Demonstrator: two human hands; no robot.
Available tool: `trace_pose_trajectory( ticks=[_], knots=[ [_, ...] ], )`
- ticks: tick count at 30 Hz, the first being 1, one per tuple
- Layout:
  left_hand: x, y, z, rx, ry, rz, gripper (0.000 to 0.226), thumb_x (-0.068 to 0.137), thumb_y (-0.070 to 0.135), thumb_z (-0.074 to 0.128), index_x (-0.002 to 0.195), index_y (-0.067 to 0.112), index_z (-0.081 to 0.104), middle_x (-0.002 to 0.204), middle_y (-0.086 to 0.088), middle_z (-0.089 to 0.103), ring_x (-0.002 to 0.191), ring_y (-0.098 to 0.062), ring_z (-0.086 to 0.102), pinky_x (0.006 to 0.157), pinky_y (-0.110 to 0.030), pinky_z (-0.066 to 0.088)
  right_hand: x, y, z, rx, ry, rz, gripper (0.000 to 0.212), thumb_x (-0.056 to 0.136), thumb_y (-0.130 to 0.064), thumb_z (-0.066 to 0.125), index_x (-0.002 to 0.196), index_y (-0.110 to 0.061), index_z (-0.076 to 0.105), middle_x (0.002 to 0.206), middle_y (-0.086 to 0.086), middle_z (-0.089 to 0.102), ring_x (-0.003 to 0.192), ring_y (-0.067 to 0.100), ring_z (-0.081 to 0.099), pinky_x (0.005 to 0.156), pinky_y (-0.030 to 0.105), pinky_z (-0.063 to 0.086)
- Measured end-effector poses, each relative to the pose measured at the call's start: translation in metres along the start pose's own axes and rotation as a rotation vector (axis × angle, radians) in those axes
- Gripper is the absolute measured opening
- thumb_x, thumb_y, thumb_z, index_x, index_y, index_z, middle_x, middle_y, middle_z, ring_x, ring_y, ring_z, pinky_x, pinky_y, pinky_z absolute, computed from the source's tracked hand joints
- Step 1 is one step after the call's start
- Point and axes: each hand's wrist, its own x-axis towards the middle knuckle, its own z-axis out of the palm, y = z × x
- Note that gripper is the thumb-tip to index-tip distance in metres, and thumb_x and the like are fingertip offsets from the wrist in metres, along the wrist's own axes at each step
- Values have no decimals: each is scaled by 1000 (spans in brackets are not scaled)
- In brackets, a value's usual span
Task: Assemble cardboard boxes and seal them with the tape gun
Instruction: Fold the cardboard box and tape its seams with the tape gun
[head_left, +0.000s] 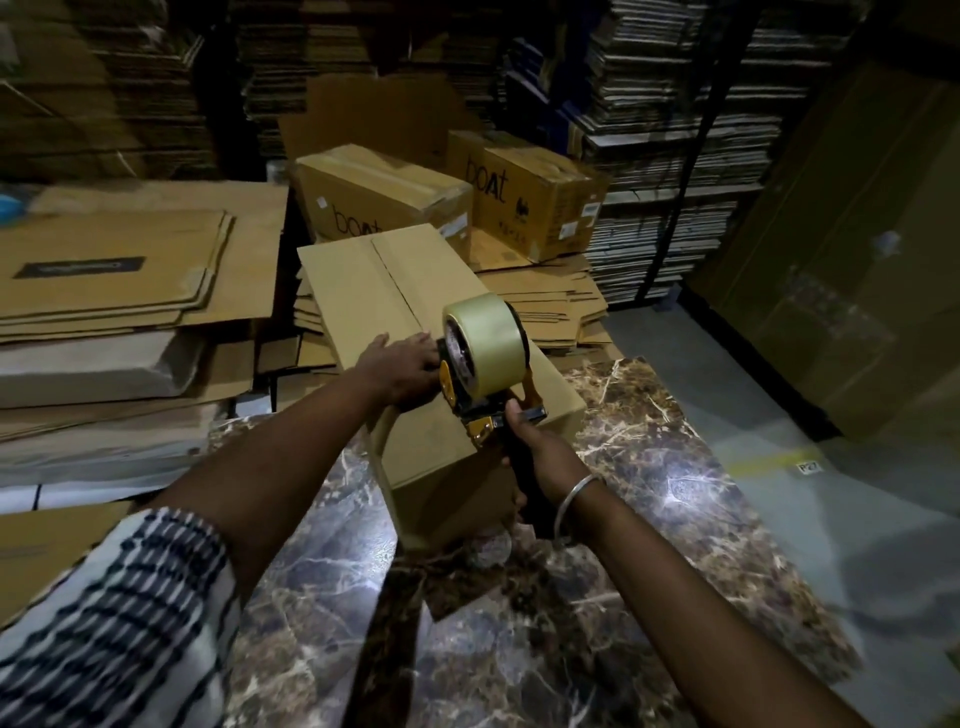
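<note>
A plain brown cardboard box (363, 280) lies on the dark marble table (649, 467), its top flaps folded shut with the centre seam showing. My left hand (402, 364) rests flat on the box top beside the seam, fingers spread, touching the tape gun's front. My right hand (535, 457) grips the black handle of the tape gun (480, 358), an orange and black dispenser carrying a roll of clear tape. The gun sits over the near end of the seam.
Stacks of flattened cardboard (119, 270) fill the left side. Two sealed boxes (384, 192) printed "boat" stand behind the working box, on more flat sheets. Shelves of stacked cardboard (675, 130) line the back. A large carton (857, 249) stands at right on the grey floor.
</note>
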Motion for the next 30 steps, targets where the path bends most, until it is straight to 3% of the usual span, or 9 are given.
trace_pose_trajectory(
  ticks=[5, 9, 11, 13, 15, 18, 22, 25, 30],
  knots=[
    [3, 0, -10, 64, -55, -20, 45, 104, 51, 33, 148, 43, 39, 162, 19, 23, 151, -14, 20, 116, -67, 12, -2, -1, -10, -62, -38, -44, 61, 82, -72, 57, 105, -17, 69, 80, 8, 50, 43, 18, 37, 48, 29, 32],
    [2, 4, -13, 127, -94, -19, 44, 104, 53, 30, 147, 49, 36, 162, 20, 20, 151, -13, 18, 113, -70, 13, -13, 16, -25, -89, -16, -70, 117, 52, -88, 68, 120, 7, 61, 81, 18, 52, 41, 22, 40, 47, 30, 31],
    [0, 5, -13, 149, -95, -14, 47, 103, 58, 27, 149, 52, 31, 164, 18, 17, 152, -14, 16, 113, -71, 13, -22, 22, -29, -81, -27, -84, 107, 60, -81, 65, 114, 12, 61, 66, 10, 53, 38, 23, 39, 45, 27, 32],
    [-2, 5, -15, 189, -107, -14, 49, 102, 58, 27, 150, 51, 27, 165, 17, 14, 152, -16, 14, 112, -72, 14, -31, 25, -36, -88, -47, -102, 83, 71, -73, 61, 94, 7, 66, 50, 3, 51, 34, 22, 39, 44, 26, 31],
    [-3, 7, -16, 269, -117, 1, 51, 103, 57, 27, 153, 50, 20, 166, 18, 9, 153, -18, 10, 111, -73, 15, -37, 33, -44, -103, -54, -125, 81, 76, -76, 61, 74, 5, 62, 50, 14, 53, 34, 23, 41, 45, 28, 33],
    [-4, 12, -19, 253, -115, -23, 53, 103, 57, 25, 154, 46, 21, 166, 18, 6, 154, -18, 9, 114, -71, 10, -46, 43, -46, -143, -51, -118, 98, 69, -87, 59, 81, 10, 69, 73, 35, 64, 38, 25, 45, 44, 26, 35],
    [-12, 32, -21, 202, -4, 10, 50, 105, 46, 34, 152, 31, 37, 163, 6, 26, 152, -22, 17, 119, -60, 13, -52, 41, -39, -131, -56, -131, 73, 67, -78, 56, 62, -5, 63, 54, 18, 53, 36, 23, 42, 44, 25, 32],
    [-27, 56, -17, 58, -14, 67, 46, 102, 31, 47, 145, 16, 47, 155, -11, 41, 143, -29, 34, 118, -48, 22, -50, 42, -39, -126, -57, -126, 73, 64, -79, 58, 63, -6, 56, 51, 15, 49, 37, 24, 40, 44, 26, 31],
    [-33, 58, -6, 30, -56, 54, 53, 102, 43, 44, 152, 32, 36, 162, 5, 29, 151, -17, 18, 121, -59, 4, -53, 44, -40, -114, -38, -137, 66, 72, -74, 57, 56, -10, 58, 50, 13, 49, 39, 24, 40, 44, 26, 32]
  ],
)
